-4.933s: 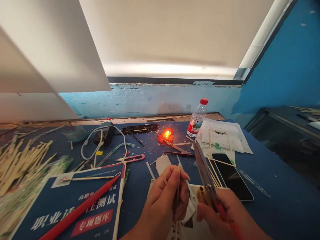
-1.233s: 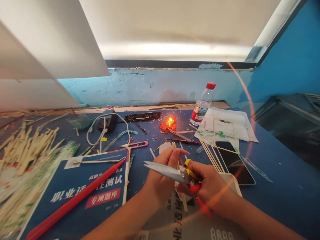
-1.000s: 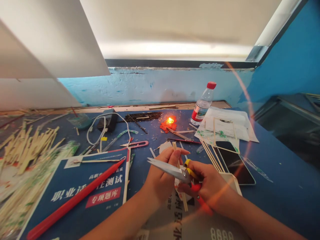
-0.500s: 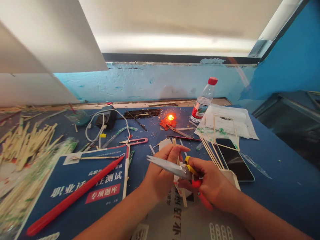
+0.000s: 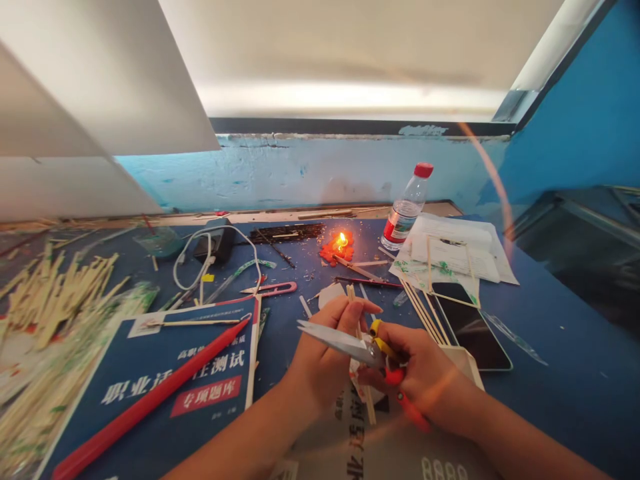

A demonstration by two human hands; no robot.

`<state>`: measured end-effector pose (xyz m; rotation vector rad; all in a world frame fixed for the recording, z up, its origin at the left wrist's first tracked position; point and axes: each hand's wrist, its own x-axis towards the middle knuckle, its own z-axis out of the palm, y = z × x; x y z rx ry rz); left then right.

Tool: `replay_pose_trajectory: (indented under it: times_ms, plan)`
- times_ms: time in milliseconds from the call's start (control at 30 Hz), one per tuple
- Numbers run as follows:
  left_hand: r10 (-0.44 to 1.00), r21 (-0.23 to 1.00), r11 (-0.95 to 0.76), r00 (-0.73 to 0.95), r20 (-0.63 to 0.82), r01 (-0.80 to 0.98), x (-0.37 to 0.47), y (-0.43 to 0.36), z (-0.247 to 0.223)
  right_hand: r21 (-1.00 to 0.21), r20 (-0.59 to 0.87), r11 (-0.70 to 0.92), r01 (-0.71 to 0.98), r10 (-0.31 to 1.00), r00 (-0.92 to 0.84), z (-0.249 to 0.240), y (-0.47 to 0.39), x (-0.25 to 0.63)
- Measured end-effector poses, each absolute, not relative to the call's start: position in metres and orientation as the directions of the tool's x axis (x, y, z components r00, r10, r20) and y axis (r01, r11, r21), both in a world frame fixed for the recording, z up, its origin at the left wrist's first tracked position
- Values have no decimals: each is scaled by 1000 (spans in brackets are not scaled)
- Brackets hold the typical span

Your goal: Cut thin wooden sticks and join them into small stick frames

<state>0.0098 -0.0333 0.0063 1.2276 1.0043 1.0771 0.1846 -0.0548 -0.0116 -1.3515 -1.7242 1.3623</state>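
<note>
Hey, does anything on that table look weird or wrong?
Yes: a bare flame burns on a red, flower-shaped base on the table, with a wooden stick lying close by, which looks risky. Left of it, a bundle of blackish sticks stands out from the pale sticks; I can't tell why they're dark.

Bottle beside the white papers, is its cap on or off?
On: the bottle has its red cap seated on top.
</note>
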Motion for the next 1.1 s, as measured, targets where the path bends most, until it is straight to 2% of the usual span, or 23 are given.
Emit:
replay_pose_trajectory:
  times_ms: [467,833,1100]
  plan:
    - [969,1000,-11,247,9,6,4,-33,4,-958,-249,-172,230,896,-368,-4,-51,186]
    - [973,1000,-10,229,14,-20,6,-33,4,-962,-234,-159,221,899,-369,-7,-54,185]
    - [972,999,-22,233,13,36,6,-32,7,-954,-217,-122,275,911,-351,-13,-52,186]
